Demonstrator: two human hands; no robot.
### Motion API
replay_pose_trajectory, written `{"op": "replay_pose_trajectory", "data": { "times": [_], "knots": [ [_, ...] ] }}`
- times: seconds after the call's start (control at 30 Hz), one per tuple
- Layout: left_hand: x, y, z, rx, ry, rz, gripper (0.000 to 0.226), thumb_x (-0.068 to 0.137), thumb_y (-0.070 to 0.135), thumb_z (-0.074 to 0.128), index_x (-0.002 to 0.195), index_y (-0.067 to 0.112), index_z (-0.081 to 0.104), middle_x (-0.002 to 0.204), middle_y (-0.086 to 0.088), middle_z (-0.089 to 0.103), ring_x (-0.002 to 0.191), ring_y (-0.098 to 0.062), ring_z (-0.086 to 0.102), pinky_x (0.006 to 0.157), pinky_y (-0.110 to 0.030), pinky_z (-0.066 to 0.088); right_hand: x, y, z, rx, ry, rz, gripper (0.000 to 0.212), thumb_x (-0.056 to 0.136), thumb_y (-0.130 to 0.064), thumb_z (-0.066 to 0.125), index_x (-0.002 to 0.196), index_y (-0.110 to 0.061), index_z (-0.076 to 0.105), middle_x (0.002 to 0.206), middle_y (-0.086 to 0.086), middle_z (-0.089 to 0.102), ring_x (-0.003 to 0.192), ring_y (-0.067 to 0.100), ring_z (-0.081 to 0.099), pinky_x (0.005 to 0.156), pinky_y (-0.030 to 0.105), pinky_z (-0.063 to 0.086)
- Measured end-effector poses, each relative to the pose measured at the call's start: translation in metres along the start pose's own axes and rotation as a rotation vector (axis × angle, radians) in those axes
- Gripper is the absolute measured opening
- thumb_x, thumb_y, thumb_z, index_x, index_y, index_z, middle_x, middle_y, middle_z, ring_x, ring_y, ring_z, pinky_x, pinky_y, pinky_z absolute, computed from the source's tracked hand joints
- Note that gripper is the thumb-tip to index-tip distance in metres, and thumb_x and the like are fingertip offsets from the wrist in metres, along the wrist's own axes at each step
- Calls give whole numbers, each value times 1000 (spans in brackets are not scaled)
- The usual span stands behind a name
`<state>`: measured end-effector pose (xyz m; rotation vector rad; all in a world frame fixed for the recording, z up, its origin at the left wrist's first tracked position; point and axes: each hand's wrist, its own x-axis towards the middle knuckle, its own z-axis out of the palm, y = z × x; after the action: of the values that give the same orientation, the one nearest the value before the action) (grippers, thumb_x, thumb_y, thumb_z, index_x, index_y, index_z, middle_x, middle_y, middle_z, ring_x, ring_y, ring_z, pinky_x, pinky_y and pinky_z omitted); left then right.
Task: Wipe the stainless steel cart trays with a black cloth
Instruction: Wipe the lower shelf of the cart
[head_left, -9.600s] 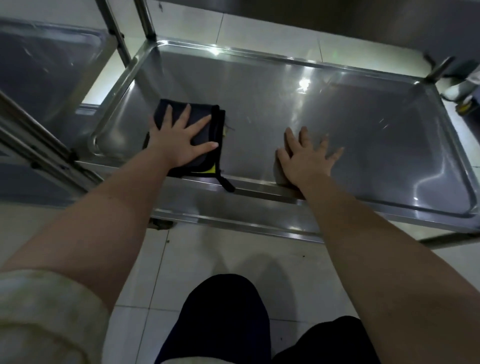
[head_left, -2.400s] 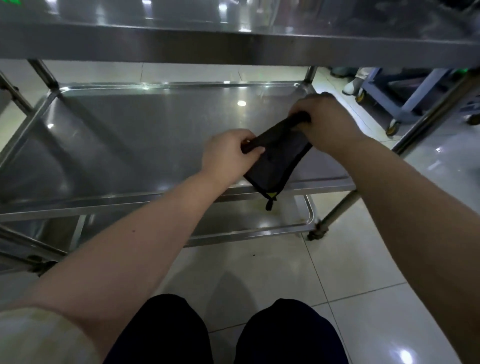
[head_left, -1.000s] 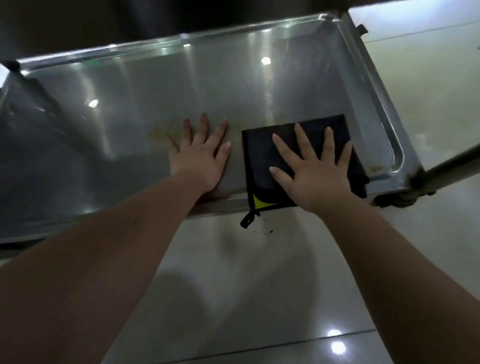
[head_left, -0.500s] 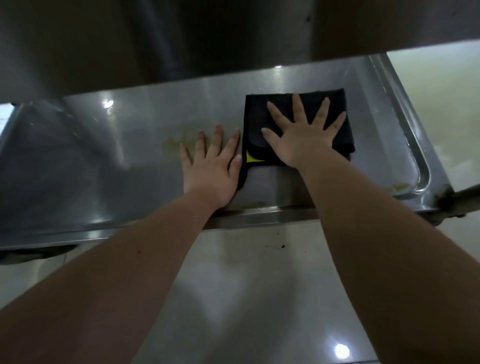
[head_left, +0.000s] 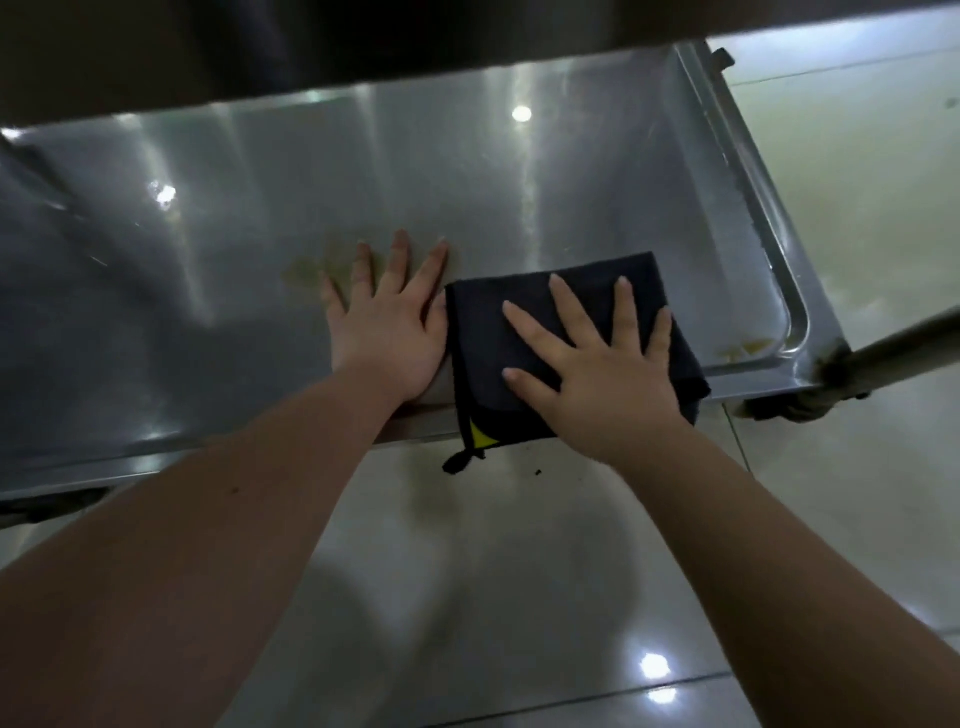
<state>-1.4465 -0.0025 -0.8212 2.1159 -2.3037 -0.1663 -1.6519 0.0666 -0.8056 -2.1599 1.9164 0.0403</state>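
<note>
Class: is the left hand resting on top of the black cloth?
No, the left hand lies flat on the bare tray beside the black cloth.

The right hand (head_left: 602, 374) pulls the black cloth (head_left: 483, 358) back from the middle of the tray (head_left: 571, 182) to its near rim. One corner of the cloth now hangs over the edge again.

The right hand (head_left: 597, 374) is pressed flat, fingers spread, on the black cloth (head_left: 483, 353), which is laid on the steel tray (head_left: 208, 260) and overhangs its near rim. The left hand (head_left: 387, 332) is laid flat on bare steel, touching the cloth's left edge. A yellowish stain (head_left: 304, 270) is seen just beyond its fingertips.
</note>
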Motion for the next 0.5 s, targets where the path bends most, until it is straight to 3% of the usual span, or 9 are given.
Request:
{"op": "replay_pose_trajectory", "data": {
  "times": [0.1,0.27,0.4,0.5],
  "knots": [
    [1,0,1,5,-1,4,59,93,63,7,151,51,-1,165,7,0,150,-32,-2,115,-64,-3,-1,45,-6,-22,19,15,64,76,-84,3,134,-69,-20,161,-20,-15,147,34,-20,113,61,-15],
    [2,1,3,8,6,1,67,87,71,4,151,51,1,165,7,0,150,-32,-3,114,-64,-5,6,103,-15,-30,44,215,65,76,-85,5,135,-70,-18,162,-17,-8,148,34,-14,116,58,-12],
    [1,2,2,17,-1,0,62,91,68,8,151,51,-2,165,7,-2,150,-32,-5,114,-64,-7,15,59,-11,14,15,335,67,85,-78,16,143,-61,-12,162,-14,-16,145,43,-19,112,67,-10],
    [0,-2,1,17,-4,11,57,97,57,15,151,51,-3,165,7,-3,150,-33,-5,115,-65,-6,5,-14,5,2,8,147,66,87,-75,13,143,-57,-16,160,-12,-23,141,48,-25,106,71,-15]
  ]
}}
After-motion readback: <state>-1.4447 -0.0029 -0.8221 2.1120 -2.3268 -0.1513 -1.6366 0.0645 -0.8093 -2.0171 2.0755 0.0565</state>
